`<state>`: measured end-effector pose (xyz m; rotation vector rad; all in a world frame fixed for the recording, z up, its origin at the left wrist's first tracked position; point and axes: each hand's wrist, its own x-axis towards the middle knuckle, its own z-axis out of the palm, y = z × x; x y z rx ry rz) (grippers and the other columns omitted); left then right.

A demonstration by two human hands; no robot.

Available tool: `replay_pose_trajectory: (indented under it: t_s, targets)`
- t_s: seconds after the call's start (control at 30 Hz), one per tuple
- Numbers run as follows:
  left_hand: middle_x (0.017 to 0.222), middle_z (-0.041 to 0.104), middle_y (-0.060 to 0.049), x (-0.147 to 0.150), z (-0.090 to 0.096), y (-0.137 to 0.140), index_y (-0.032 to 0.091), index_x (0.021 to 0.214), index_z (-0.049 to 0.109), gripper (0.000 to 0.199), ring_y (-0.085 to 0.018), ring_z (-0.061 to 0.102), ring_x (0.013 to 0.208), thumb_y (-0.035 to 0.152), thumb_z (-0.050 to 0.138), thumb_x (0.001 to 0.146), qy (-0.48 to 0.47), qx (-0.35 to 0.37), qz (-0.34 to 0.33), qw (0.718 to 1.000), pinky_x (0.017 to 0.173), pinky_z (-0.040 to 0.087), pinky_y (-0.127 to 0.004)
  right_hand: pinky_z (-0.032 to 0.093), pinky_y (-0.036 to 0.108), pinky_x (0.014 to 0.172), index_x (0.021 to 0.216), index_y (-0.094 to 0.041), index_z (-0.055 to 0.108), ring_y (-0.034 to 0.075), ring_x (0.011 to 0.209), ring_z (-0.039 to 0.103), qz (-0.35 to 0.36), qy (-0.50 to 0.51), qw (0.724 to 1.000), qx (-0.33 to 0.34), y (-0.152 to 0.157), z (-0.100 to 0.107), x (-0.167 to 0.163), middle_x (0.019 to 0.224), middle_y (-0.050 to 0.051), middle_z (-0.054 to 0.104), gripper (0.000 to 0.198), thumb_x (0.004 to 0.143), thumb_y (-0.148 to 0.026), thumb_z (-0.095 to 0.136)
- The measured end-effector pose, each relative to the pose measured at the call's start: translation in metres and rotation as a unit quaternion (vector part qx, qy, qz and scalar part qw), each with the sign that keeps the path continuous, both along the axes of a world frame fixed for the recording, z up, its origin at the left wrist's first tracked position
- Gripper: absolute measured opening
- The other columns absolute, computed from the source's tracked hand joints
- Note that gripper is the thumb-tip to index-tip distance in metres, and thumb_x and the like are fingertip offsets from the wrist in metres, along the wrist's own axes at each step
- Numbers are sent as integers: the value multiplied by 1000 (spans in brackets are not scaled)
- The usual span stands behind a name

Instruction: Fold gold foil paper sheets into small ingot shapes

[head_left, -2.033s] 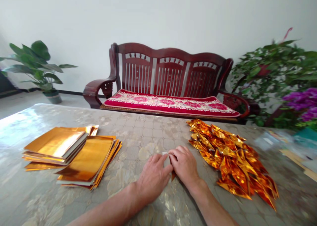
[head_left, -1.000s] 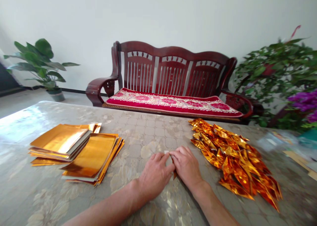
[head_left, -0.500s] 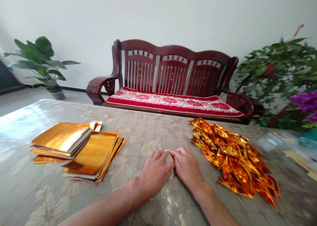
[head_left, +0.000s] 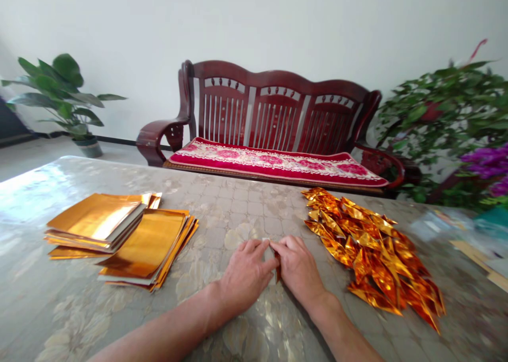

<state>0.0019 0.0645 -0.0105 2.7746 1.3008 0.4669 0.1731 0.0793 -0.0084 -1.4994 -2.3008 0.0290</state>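
Between my hands, at the middle of the table, lies a narrow folded sheet of gold foil paper [head_left: 270,254], its grey side up and an orange strip showing along the right edge. My left hand [head_left: 246,269] presses on it from the left, thumb reaching across and fingers together. From the right, my right hand [head_left: 297,267] pinches the folded edge with curled fingers. Much of the paper is hidden under both hands. Left of them are two stacks of flat gold foil paper [head_left: 148,240]. To the right rests a pile of folded gold foil pieces [head_left: 369,245] with pointed ends.
A patterned cover lies over the table [head_left: 222,208]. Beyond it stands a dark red wooden bench [head_left: 273,113] with a red floral cushion. Potted plants [head_left: 67,102] flank the bench. Clear plastic and tan card [head_left: 476,256] lie at the table's right.
Both hands stay on the foil paper with only slight finger movement. The whole view has shifted a little, so the stacks and pile appear slightly further left and up.
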Motion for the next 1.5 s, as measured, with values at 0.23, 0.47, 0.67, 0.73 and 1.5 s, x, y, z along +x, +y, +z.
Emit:
replay_pose_trajectory:
  t_s: [0.23,0.47,0.67,0.73,1.5]
  targets:
    - [137,51,-7,0,-2,1,30,118,58,26,-27,50,117,26,58,92,4,8,0,1000,96,47,-44,45,29,77,103,-22,72,20,85,57,9,2,1000,17,0,-1,5,82,4,66,28,91,-7,52]
    - [136,51,-7,1,-1,1,31,121,58,30,-27,50,117,26,58,92,4,10,-3,1000,96,46,-44,46,30,77,111,-20,70,20,83,59,22,-6,999,48,0,-3,8,85,4,69,31,90,-7,51]
    - [137,51,-8,0,-2,1,30,124,57,32,-27,51,116,26,57,92,3,21,-3,1000,95,46,-43,44,32,77,108,-20,70,20,81,58,33,-28,997,57,0,-3,8,82,3,69,26,90,-8,55]
    - [137,52,-8,0,-1,1,31,124,57,32,-27,51,116,27,57,92,1,21,-3,1000,95,46,-43,44,32,76,105,-20,71,20,80,57,38,-34,997,59,1,-4,9,81,2,68,24,90,-8,56]
    - [129,58,-8,7,-11,1,18,114,58,22,-24,54,115,16,55,92,-9,32,-39,999,99,46,-37,44,26,72,92,-23,69,17,77,63,-14,11,999,35,-5,5,7,79,2,71,29,83,-6,48]
